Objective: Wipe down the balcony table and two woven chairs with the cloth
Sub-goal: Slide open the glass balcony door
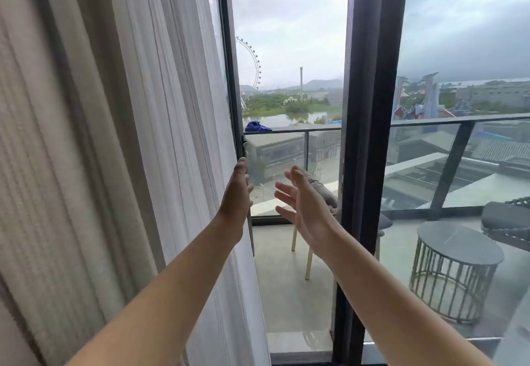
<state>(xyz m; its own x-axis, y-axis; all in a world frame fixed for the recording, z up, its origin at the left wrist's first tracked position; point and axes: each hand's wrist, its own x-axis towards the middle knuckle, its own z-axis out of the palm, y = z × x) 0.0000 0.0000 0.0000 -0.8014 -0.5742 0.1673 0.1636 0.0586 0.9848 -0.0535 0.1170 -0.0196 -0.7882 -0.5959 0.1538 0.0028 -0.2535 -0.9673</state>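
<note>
A blue cloth (256,126) lies on the balcony railing (315,129) at the left. The round grey table (459,240) with a wire base stands on the balcony at the right, seen through glass. One woven chair (324,193) with pale legs stands behind the door frame, partly hidden by my right hand. A second dark woven chair (507,219) shows at the far right edge. My left hand (236,193) reaches with straight fingers against the edge of the open door (229,78). My right hand (301,202) is raised in the gap, fingers spread, holding nothing.
White sheer curtains (114,136) hang at the left beside the door. A dark vertical door frame (364,136) divides the opening from a fixed glass pane. The concrete balcony floor (286,294) lies beyond the sill, with a glass balustrade behind.
</note>
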